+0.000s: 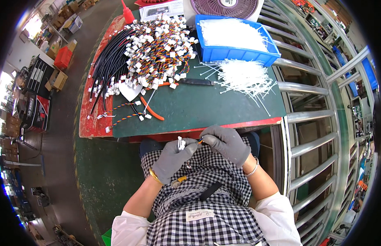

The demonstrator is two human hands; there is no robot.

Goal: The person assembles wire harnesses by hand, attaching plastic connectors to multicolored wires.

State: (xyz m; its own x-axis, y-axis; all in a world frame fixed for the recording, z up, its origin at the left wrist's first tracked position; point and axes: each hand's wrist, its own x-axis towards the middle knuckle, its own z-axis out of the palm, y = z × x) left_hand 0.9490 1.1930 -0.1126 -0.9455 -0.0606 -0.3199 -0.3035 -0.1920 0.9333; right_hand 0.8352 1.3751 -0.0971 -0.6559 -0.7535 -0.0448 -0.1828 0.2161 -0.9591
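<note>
Both of my hands wear grey gloves and are held close together over my lap, just off the table's near edge. In my left hand (174,158) is a white-connector wire harness (181,143), its white plugs sticking up beside the thumb. My right hand (228,144) pinches the harness's short coloured wires between thumb and fingertips. Most of the harness is hidden by the gloves. Ahead on the table lies a big heap of similar harnesses (157,53), with black sleeved cables on its left side. A few loose harnesses (125,118) lie near the table's front left.
A blue bin (235,54) full of white cable ties stands at the back right, with a loose pile of ties (244,78) before it. An orange-handled tool (152,110) lies partly under the heap. A purple fan (225,7) is behind; a roller conveyor (309,117) runs along the right.
</note>
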